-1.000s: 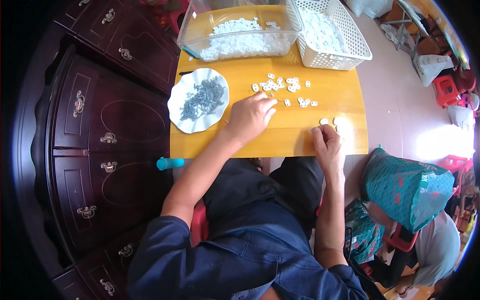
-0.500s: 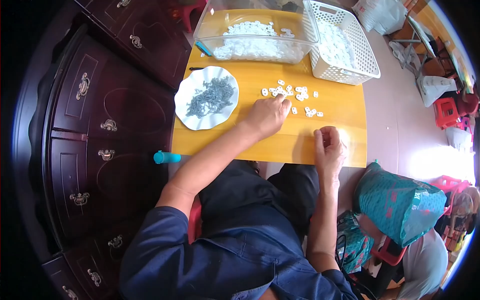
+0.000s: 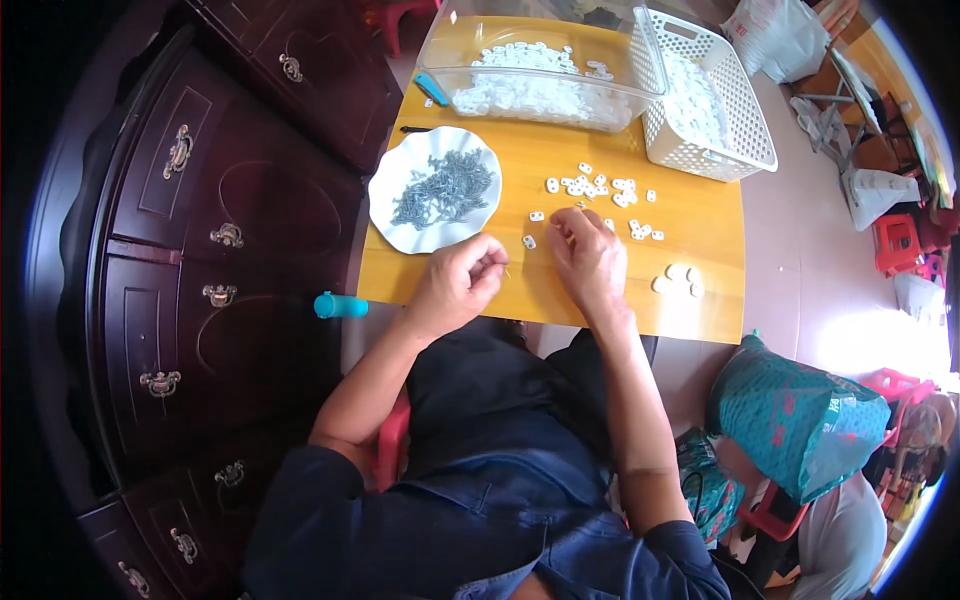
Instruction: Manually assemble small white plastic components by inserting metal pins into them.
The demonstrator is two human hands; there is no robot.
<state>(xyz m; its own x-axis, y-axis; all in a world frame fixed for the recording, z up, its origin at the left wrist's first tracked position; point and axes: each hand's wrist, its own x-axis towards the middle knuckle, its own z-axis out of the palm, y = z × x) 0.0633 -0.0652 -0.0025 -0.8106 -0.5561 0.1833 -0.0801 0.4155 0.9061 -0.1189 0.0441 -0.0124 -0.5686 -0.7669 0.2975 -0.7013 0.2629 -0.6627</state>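
My left hand is closed in a pinch over the table's front edge, just below the plate. A thin, screw-like piece sticks out from its fingertips. My right hand has its fingers curled together over the table, and what they hold, if anything, is hidden. A tiny metallic piece shows at its fingertips. Small white two-holed plastic pieces lie scattered beyond it, with two loose ones between my hands. Several rounded white pieces lie to its right. Dark grey screws fill the scalloped white plate.
A clear plastic bin and a white perforated basket, both holding white pieces, stand at the back. A teal cutter lies beside the bin. A teal cylinder sits at the left edge. Dark drawers line the left.
My left hand has drawn back from the white pieces toward the front edge. My right hand has moved left and forward, uncovering rounded pieces. Two white pieces now show between my hands.
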